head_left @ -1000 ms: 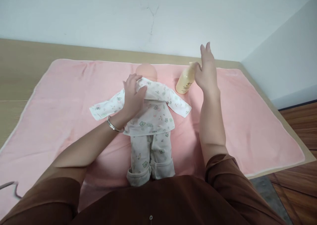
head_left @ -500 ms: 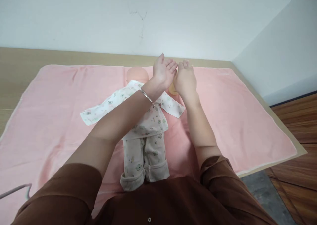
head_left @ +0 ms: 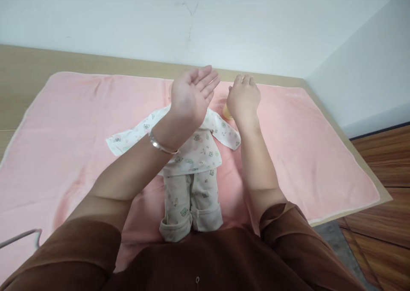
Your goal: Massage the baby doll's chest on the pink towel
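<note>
A baby doll [head_left: 197, 152] in a white printed top and trousers lies on its back on a pink towel [head_left: 80, 124], feet toward me. My left hand [head_left: 190, 92] hovers above the doll's chest, palm up and fingers spread, holding nothing and hiding the doll's head. My right hand [head_left: 244, 98] is curled over the top of a pale yellow bottle [head_left: 226, 112] standing just right of the doll's shoulder. Only a sliver of the bottle shows below my palm. A silver bangle circles my left wrist.
The towel covers a light wooden table [head_left: 25, 65] set against a white wall. The table's right edge drops to a dark wood floor [head_left: 384, 163]. A thin grey wire loop [head_left: 22, 236] lies at the near left.
My left hand lifted off the doll's chest, went palm-up beside the bottle, then drew back left. My right hand came down from the air onto the bottle's top and stays there.
</note>
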Available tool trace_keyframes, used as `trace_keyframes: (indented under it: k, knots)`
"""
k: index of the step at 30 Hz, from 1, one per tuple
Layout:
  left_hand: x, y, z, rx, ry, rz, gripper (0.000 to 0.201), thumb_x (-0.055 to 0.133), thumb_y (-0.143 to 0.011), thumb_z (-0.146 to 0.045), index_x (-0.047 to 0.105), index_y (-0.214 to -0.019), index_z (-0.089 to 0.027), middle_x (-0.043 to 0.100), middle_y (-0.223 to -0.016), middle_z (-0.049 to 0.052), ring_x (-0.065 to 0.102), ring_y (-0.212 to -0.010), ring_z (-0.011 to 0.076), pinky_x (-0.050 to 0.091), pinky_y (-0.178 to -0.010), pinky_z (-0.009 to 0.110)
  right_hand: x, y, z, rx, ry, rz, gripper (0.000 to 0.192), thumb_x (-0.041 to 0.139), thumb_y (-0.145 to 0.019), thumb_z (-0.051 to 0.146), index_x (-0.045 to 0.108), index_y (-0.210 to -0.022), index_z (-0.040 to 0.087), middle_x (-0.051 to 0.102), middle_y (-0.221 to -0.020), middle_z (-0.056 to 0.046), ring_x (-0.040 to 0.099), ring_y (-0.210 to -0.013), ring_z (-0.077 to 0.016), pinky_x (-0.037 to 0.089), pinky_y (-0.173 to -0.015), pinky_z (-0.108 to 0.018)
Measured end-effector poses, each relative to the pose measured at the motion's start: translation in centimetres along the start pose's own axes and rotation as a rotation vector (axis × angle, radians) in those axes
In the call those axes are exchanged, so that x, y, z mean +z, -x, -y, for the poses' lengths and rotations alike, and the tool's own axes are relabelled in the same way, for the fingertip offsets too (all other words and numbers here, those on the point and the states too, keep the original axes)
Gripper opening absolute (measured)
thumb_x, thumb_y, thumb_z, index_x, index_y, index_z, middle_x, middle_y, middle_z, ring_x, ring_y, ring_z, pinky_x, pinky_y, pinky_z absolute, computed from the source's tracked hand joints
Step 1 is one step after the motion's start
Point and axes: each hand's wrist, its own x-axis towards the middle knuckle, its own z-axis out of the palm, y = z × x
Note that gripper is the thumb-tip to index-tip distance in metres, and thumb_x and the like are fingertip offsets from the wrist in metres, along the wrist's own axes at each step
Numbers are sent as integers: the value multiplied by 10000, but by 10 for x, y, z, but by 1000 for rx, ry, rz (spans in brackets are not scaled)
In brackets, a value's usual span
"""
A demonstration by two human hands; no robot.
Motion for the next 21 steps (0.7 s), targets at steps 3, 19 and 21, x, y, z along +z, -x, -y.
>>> trace_keyframes:
  k: [3, 19, 21]
  knots:
    - [-13, 34, -20, -14, 25, -77, 414, 304, -1056, -250, 546, -1358, -102, 666, -1401, 105, 612, -1378, 216, 425, -1277, 373, 3, -1, 2, 26, -6, 9, 490, 444, -1043, 208, 460, -1493, 13, 460, -1587, -287, 423, -1524, -364, 405, -1216, -522]
    - [-44, 74, -11, 245, -519, 117, 442, 264, -1079, -268, 687, -1181, -190, 755, -1214, 77, 612, -1385, 333, 592, -1145, 561, -31, 36, 22, -162, -619, -162, 534, 288, -1066, 432, 482, -1496, 183, 431, -1656, -157, 353, -1591, -286, 324, -1287, -607]
    - [-33, 82, -20, 172, -481, 98, 479, 243, -1070, -240, 715, -1134, -190, 779, -1154, 65, 589, -1414, 306, 576, -1171, 515, -43, 74, 53, -286, -750, -197, 593, 195, -1074, 374, 360, -1571, 94, 285, -1727, -171, 244, -1635, -193, 249, -1354, -475]
